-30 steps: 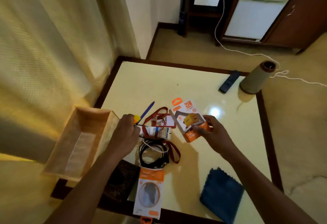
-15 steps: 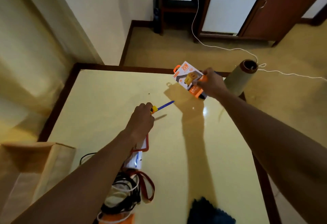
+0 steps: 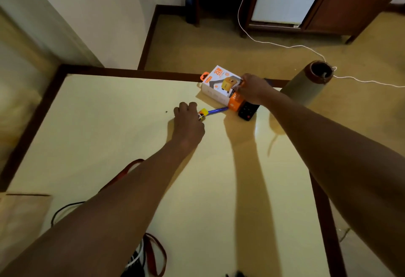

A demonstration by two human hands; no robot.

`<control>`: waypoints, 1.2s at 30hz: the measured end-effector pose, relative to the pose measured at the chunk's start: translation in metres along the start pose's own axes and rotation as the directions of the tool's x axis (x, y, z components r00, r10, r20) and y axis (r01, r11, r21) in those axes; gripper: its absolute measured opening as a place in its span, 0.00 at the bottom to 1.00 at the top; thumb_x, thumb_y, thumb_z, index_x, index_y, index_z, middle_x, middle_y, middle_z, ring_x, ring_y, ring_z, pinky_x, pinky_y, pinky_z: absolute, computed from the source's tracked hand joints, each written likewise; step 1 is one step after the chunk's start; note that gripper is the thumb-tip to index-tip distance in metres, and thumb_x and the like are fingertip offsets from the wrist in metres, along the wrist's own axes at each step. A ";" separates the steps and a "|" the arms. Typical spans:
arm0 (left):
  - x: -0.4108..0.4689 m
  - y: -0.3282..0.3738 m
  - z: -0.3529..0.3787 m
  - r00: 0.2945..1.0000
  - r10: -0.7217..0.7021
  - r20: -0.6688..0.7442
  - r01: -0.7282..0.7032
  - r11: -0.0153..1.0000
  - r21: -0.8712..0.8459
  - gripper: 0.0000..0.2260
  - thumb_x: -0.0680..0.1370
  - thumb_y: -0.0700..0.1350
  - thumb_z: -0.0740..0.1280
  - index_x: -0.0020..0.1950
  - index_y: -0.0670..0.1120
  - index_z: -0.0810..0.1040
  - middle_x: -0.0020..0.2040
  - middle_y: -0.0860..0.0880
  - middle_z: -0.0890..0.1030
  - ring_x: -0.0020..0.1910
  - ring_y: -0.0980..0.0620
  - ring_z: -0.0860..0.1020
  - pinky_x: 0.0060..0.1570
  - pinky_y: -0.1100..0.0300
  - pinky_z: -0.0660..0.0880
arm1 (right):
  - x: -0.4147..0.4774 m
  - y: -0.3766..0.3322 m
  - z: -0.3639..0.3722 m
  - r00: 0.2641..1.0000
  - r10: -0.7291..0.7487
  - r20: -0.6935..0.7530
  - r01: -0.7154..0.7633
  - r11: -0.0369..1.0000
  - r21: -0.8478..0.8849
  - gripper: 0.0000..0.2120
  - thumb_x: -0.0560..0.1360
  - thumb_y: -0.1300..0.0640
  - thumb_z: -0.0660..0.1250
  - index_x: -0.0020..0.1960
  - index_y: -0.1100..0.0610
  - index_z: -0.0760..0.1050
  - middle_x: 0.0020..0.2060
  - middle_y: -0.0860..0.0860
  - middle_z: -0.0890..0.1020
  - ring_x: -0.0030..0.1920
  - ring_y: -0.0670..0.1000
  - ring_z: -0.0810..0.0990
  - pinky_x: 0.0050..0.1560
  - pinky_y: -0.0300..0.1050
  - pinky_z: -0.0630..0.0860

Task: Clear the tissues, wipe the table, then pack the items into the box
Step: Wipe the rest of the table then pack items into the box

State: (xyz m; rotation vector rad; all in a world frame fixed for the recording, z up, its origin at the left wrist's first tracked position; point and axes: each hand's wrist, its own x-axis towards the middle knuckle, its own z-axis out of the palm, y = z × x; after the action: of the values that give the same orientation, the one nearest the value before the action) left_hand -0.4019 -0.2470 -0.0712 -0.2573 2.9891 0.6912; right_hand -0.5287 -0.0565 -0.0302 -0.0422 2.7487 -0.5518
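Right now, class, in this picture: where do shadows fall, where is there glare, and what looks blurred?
Head view: dim warm light; the right hand, holding the charger box, throws a long shadow down the table; the left hand, gripping the pen, a short one; faint glare near the remote; left edge blurred.

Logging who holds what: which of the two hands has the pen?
The left hand grips the blue pen by its yellow end; the right hand holds the white-and-orange charger box instead.
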 end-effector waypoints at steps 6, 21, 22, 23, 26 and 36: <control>-0.003 0.006 -0.003 0.997 0.021 0.077 -0.011 0.992 -0.129 0.30 0.77 0.50 0.76 0.76 0.46 0.70 0.70 0.44 0.72 0.69 0.46 0.69 0.65 0.52 0.73 | -0.032 0.005 -0.001 0.991 -0.036 -0.128 0.046 0.996 0.076 0.22 0.82 0.52 0.65 0.74 0.56 0.68 0.66 0.57 0.77 0.63 0.58 0.78 0.54 0.47 0.74; -0.224 -0.151 -0.141 0.983 -0.155 -0.095 0.130 0.963 -0.236 0.12 0.78 0.40 0.72 0.60 0.50 0.81 0.57 0.52 0.80 0.55 0.54 0.77 0.52 0.62 0.72 | -0.308 -0.040 0.117 0.974 -0.225 0.022 0.191 0.871 0.453 0.18 0.78 0.54 0.72 0.67 0.46 0.77 0.62 0.45 0.78 0.59 0.47 0.79 0.60 0.53 0.80; -0.242 -0.159 -0.149 0.981 -0.178 -0.082 0.155 0.960 -0.235 0.12 0.78 0.40 0.72 0.60 0.50 0.81 0.57 0.52 0.80 0.55 0.54 0.77 0.51 0.62 0.71 | -0.329 -0.049 0.125 0.970 -0.237 0.061 0.181 0.861 0.476 0.18 0.78 0.54 0.72 0.67 0.45 0.76 0.62 0.44 0.78 0.59 0.45 0.79 0.60 0.52 0.80; -0.267 -0.171 -0.160 0.978 -0.199 -0.065 0.180 0.958 -0.224 0.13 0.77 0.40 0.72 0.60 0.51 0.81 0.57 0.52 0.79 0.56 0.54 0.76 0.51 0.62 0.71 | -0.355 -0.063 0.135 0.961 -0.256 0.105 0.176 0.858 0.483 0.19 0.78 0.53 0.72 0.68 0.45 0.76 0.61 0.43 0.78 0.59 0.43 0.78 0.60 0.51 0.79; -0.325 -0.195 -0.174 0.974 -0.225 -0.003 0.220 0.958 -0.182 0.14 0.77 0.42 0.73 0.62 0.51 0.79 0.59 0.52 0.77 0.60 0.52 0.74 0.55 0.58 0.70 | -0.417 -0.092 0.159 0.932 -0.288 0.221 0.160 0.873 0.462 0.23 0.77 0.48 0.73 0.70 0.43 0.72 0.62 0.42 0.76 0.59 0.41 0.77 0.60 0.50 0.79; -0.423 -0.226 -0.157 0.953 -0.200 0.226 0.169 0.974 0.150 0.48 0.73 0.68 0.71 0.84 0.58 0.48 0.84 0.48 0.38 0.83 0.42 0.41 0.80 0.45 0.49 | -0.525 -0.176 0.242 0.956 -0.072 0.286 -0.007 0.964 0.268 0.64 0.61 0.32 0.77 0.80 0.37 0.35 0.81 0.47 0.46 0.74 0.61 0.66 0.64 0.59 0.76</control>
State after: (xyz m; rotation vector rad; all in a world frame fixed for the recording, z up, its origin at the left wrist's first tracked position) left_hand 0.0500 -0.4536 0.0137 -0.4087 2.7209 0.4697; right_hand 0.0400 -0.2591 -0.0059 -0.0973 2.3696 -0.8472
